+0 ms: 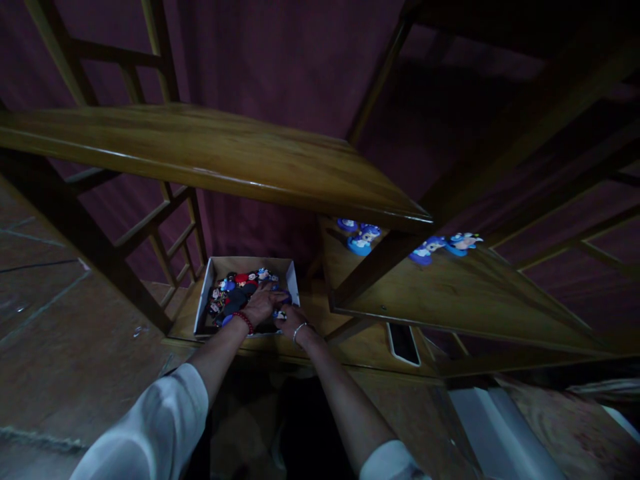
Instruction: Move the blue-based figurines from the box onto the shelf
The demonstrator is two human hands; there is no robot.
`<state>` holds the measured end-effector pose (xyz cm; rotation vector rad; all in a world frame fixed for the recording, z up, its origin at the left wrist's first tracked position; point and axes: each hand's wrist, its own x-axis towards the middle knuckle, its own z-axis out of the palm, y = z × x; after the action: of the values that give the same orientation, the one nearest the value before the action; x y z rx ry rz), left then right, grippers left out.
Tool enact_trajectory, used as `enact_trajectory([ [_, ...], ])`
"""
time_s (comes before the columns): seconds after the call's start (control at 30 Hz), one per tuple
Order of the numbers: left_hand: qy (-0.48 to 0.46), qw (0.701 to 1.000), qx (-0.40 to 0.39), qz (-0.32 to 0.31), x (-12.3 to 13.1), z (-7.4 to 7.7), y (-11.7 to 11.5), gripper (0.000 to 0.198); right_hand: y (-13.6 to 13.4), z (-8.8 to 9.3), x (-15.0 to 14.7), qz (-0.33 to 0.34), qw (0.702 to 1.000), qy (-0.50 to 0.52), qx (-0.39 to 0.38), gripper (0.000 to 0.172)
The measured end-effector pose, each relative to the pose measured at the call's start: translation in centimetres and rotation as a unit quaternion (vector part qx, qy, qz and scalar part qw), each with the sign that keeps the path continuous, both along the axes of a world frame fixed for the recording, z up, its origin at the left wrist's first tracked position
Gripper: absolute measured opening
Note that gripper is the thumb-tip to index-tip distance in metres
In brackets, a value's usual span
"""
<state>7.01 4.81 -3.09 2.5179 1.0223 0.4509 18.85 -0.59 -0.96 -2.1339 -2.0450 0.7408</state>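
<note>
A shallow white box (pixel 212 274) sits on the lowest wooden shelf, filled with several small colourful figurines (pixel 235 287). My left hand (pixel 263 303), with a red bead bracelet at the wrist, lies inside the box on the figurines, fingers spread flat. My right hand (pixel 290 317), with a silver bangle, rests at the box's near right corner, fingers curled over a small blue and white piece; what it grips is too small to name. Blue figurines (pixel 361 238) stand on the middle shelf to the right, with more figurines (pixel 445 245) further along.
A wide wooden shelf board (pixel 210 150) juts out above the box. A dark phone (pixel 404 344) lies flat on the lowest shelf, right of my hands. Slanted wooden frame posts (pixel 75 227) stand at left, with a dark red wall behind. The floor is at left.
</note>
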Motion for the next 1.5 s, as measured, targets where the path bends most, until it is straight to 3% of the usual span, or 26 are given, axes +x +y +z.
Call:
enact_trajectory([
  [0.3,-0.009,1.000,0.014,-0.004,0.5,-0.1,0.6,0.030,-0.2,0.3,0.0,0.009,1.000,0.010,-0.005,0.031],
  [0.47,0.006,1.000,-0.022,-0.002,0.5,0.2,0.6,0.033,-0.2,-0.2,0.2,0.000,1.000,0.026,-0.006,0.031],
  [0.63,0.019,0.999,-0.034,-0.005,0.5,0.0,0.8,0.032,-0.4,0.5,0.1,0.015,1.000,0.025,0.000,0.029],
  [1.17,-0.013,1.000,0.005,-0.013,0.1,-0.5,1.0,0.033,-1.1,2.0,-0.3,-0.013,1.000,-0.009,-0.021,0.025],
  [1.5,-0.019,0.999,0.039,-0.029,-0.3,-0.8,0.8,0.033,-1.0,2.3,-0.3,0.033,0.998,-0.056,-0.016,0.023],
])
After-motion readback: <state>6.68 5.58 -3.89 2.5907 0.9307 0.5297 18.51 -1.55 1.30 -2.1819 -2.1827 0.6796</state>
